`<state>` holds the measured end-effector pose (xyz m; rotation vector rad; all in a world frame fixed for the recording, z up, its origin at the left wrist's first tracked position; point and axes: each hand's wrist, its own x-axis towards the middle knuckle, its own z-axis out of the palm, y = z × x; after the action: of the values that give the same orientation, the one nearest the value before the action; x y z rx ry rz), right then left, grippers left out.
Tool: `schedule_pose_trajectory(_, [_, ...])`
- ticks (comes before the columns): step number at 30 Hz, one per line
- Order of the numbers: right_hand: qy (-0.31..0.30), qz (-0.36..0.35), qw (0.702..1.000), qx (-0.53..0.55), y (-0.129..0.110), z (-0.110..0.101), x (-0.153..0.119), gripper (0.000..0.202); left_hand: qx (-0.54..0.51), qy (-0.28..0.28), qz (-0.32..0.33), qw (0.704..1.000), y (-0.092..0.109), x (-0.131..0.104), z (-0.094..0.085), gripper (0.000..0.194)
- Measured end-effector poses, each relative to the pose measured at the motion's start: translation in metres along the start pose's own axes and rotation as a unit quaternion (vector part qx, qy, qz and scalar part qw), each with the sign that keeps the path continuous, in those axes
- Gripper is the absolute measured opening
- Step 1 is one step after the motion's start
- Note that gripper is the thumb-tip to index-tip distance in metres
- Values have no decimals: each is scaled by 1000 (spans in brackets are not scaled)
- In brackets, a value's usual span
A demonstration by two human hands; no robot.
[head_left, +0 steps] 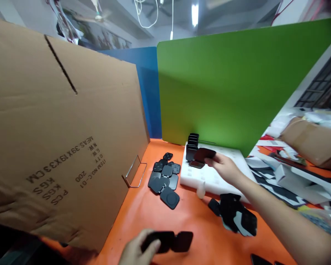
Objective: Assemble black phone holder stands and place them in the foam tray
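My left hand (140, 248) is closed round one end of a black two-panel hinged piece (168, 241), low over the orange table (138, 209). At the white foam block (217, 178), my right hand (219, 165) pinches another dark hinged piece (204, 155), whose lower panel hangs above the foam's left part. Directly beside it, a row of black panels (192, 145) stands upright at the foam's left edge. A loose pile of black hinged pieces (167, 182) lies left of the foam. More black pieces (233, 215) with pale grey parts lie in front of it.
A large cardboard box (71, 132) stands at the left, with a metal wire stand (135, 173) beside it. Green (223, 84) and blue (146, 81) panels rise behind the table. A small translucent object (200, 190) touches the foam's front. Further dark pieces (260, 260) lie at the bottom right.
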<state>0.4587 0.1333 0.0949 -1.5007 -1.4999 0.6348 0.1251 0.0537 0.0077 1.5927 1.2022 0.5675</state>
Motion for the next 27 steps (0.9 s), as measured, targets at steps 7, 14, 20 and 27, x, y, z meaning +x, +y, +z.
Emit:
schedule_pose_trajectory(7, [-37, 2, 996, -77, 52, 37, 47, 20, -19, 150, 144, 978, 78, 63, -52, 19])
schedule_pose_trajectory(14, [-69, 28, 992, -99, 72, 46, 50, 22, 128, 12, 309, 942, 142, 165, -24, 14])
schedule_pose_trajectory(20, [-36, 47, 996, -64, 82, 24, 36, 28, 295, -97, 348, 884, 157, 217, 9, 18])
schedule_pose_trajectory(27, [32, 144, 988, 35, 60, -10, -26, 33, 350, -151, 325, 865, 141, 247, 35, 14])
